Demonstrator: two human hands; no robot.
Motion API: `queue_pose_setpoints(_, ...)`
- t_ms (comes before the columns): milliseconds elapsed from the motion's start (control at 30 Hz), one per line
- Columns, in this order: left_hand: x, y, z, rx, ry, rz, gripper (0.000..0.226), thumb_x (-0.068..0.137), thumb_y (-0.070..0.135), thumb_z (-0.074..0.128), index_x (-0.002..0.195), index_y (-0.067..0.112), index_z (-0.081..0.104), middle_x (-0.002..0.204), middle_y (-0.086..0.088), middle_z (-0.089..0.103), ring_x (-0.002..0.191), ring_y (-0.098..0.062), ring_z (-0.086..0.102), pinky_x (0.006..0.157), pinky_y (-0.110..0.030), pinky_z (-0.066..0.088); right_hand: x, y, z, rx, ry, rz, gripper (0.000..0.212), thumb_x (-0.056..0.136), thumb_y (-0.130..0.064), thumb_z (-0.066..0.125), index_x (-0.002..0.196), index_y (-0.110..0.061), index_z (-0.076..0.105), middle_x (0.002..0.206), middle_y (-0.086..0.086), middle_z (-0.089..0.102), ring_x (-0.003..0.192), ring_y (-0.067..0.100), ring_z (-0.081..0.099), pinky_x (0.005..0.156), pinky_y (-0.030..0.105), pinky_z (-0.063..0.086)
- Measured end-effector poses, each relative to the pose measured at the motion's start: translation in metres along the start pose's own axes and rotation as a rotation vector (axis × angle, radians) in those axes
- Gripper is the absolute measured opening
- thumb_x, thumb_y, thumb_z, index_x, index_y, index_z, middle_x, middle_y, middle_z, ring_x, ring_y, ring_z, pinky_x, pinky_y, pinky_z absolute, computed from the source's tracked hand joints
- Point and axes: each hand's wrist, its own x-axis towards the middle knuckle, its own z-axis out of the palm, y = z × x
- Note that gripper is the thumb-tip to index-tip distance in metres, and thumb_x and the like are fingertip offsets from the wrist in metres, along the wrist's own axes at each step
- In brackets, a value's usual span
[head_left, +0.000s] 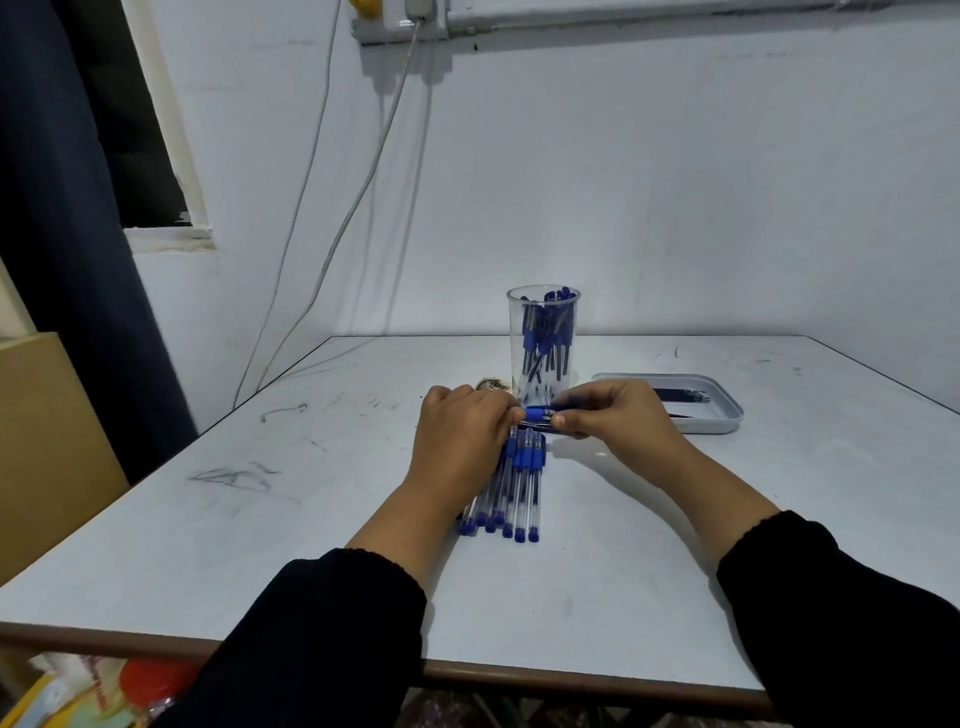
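White laminate with a brown edge band makes up the table (270, 545), whose near edge runs across the lower part of the frame and whose far edge meets the wall just behind a clear plastic jar (543, 358). Broad bare stretches lie at the left and lower right of the tabletop, while the middle is crowded. There the jar stands just behind the hands, a shallow grey tray (728, 415) sits at right of centre close to the right wrist, and a row of pens (511, 488) lies directly beneath the hands. At the centre of the frame a blue-capped pen (538, 414) is held crosswise just above the far end of that row. The left hand (462, 434) pinches one end with curled fingers, and the right hand (615, 415) pinches the other between thumb and bent fingers. Only a short blue section with a dark length below it shows between them, and the rest is hidden by the fingers. The pens in the row are clear-barrelled with blue caps and blue end plugs, laid side by side and pointing toward the lower edge. The jar holds many more of the same, standing on end, and the tray holds a few thin dark refills. Grey scuffs and pencil-like marks cover the tabletop. Behind it is a pale wall with cables (358, 197) hanging from a socket strip at the top. A dark blue curtain (67, 260) fills the upper left, with a cardboard box (47, 441) below it.
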Motion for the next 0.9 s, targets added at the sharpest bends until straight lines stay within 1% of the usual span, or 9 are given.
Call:
queue_pose_setpoints(67,0.0,0.001,-0.001,0.001,-0.002,-0.016,0.027,0.1,0.032,0.042,0.098,0.022,0.066,0.086,0.006,0.067,0.081,-0.016,0.054,0.077,-0.028,0.02,-0.001,-0.001,0.001,0.047,0.01,-0.003,0.018,0.072,0.007,0.077,0.085,-0.004,0.073,0.06,-0.008,0.069,0.056,0.003,0.065,0.06,0.013,0.051)
queue_pose_setpoints(233,0.001,0.002,-0.004,0.007,-0.016,-0.015,0.029,0.101,0.032,0.038,0.093,0.022,0.065,0.079,0.005,0.064,0.075,-0.017,0.054,0.075,-0.032,0.023,-0.003,-0.005,0.003,0.079,0.005,-0.029,0.02,0.072,0.01,0.075,0.084,-0.005,0.072,0.06,-0.007,0.069,0.057,0.002,0.065,0.06,0.012,0.051)
queue_pose_setpoints(333,0.001,0.001,-0.004,-0.008,-0.007,-0.004,0.027,0.101,0.031,0.039,0.097,0.022,0.064,0.082,0.007,0.063,0.077,-0.016,0.053,0.075,-0.029,0.021,-0.003,-0.007,0.004,0.114,0.008,-0.023,0.02,0.075,0.008,0.074,0.086,-0.009,0.072,0.068,-0.005,0.072,0.064,0.006,0.067,0.064,0.016,0.054)
queue_pose_setpoints(433,0.004,-0.002,-0.003,-0.049,0.071,0.007,0.021,0.097,0.032,0.048,0.1,0.021,0.066,0.083,0.007,0.065,0.077,-0.017,0.055,0.077,-0.03,0.025,-0.002,-0.008,0.005,0.281,0.047,0.007,0.022,0.078,0.006,0.071,0.093,-0.01,0.069,0.08,0.002,0.072,0.072,0.014,0.069,0.066,0.021,0.056)
queue_pose_setpoints(567,0.015,-0.015,-0.001,-0.045,0.055,-0.05,0.024,0.094,0.04,0.051,0.099,0.023,0.066,0.077,0.009,0.065,0.073,-0.015,0.056,0.079,-0.032,0.028,0.009,-0.012,-0.008,0.57,0.266,-0.02,0.021,0.082,0.006,0.066,0.097,-0.009,0.063,0.084,0.01,0.071,0.074,0.019,0.071,0.069,0.027,0.059)
queue_pose_setpoints(667,0.027,-0.028,0.0,-0.018,0.071,-0.052,0.02,0.094,0.034,0.054,0.093,0.021,0.069,0.074,0.008,0.067,0.071,-0.018,0.058,0.078,-0.033,0.03,0.022,-0.026,-0.024,0.574,0.446,-0.126,0.02,0.084,0.006,0.065,0.093,-0.012,0.063,0.085,0.011,0.067,0.07,0.014,0.07,0.068,0.024,0.058)
queue_pose_setpoints(733,0.04,-0.033,0.002,-0.005,0.053,-0.077,0.018,0.095,0.031,0.055,0.093,0.021,0.069,0.08,0.008,0.069,0.077,-0.018,0.06,0.079,-0.032,0.029,0.035,-0.041,-0.032,0.575,0.545,-0.21,0.02,0.085,0.004,0.066,0.092,-0.014,0.062,0.087,0.01,0.066,0.071,0.014,0.068,0.069,0.023,0.057)
queue_pose_setpoints(833,0.065,-0.029,0.002,-0.045,-0.018,-0.184,0.026,0.095,0.038,0.052,0.11,0.022,0.066,0.096,0.007,0.069,0.098,-0.018,0.056,0.089,-0.034,0.03,0.064,-0.066,-0.043,0.427,0.694,-0.331,0.02,0.085,-0.002,0.067,0.091,-0.02,0.061,0.088,0.004,0.066,0.077,0.017,0.069,0.071,0.027,0.056)
queue_pose_setpoints(900,0.082,-0.022,0.004,-0.114,-0.101,-0.253,0.044,0.091,0.048,0.053,0.126,0.022,0.057,0.113,0.004,0.065,0.114,-0.019,0.048,0.095,-0.036,0.03,0.085,-0.078,-0.044,0.227,0.724,-0.384,0.019,0.082,-0.006,0.067,0.091,-0.023,0.062,0.086,-0.002,0.067,0.082,0.018,0.068,0.076,0.03,0.056)
